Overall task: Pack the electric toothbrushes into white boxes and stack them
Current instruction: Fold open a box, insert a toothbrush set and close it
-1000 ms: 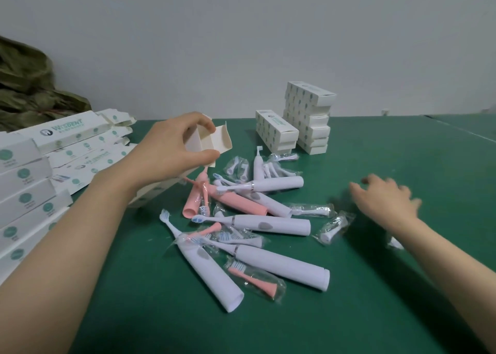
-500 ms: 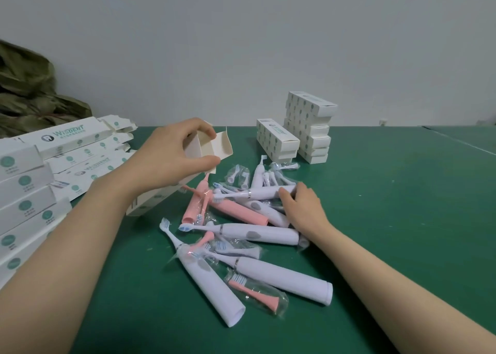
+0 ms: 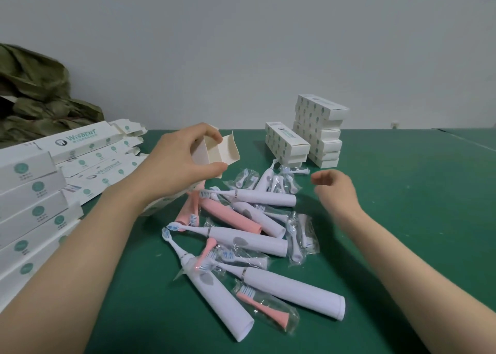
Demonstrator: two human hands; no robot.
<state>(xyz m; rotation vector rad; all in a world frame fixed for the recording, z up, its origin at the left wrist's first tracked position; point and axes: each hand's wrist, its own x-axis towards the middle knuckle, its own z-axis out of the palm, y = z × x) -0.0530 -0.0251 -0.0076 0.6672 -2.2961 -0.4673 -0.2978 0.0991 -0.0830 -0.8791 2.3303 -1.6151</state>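
Green table covering (image 3: 402, 233) lies bare along the near edge and across the whole right side, out to a seam (image 3: 467, 140) far right. White and pink electric toothbrushes (image 3: 249, 239) and clear-bagged brush heads (image 3: 268, 308) lie heaped mid-table. Flat white cartons (image 3: 80, 139) on the left read "WISDENT" in teal. Over the heap's far-left side, the left hand (image 3: 177, 163) pinches the open, flapped end of a white cardboard box (image 3: 222, 149). The right hand (image 3: 335, 190), fingers loosely curled on nothing, hovers just right of a white toothbrush (image 3: 265, 197). Beyond, closed white boxes (image 3: 319, 131) stand in two stacks near the grey wall (image 3: 241, 45).
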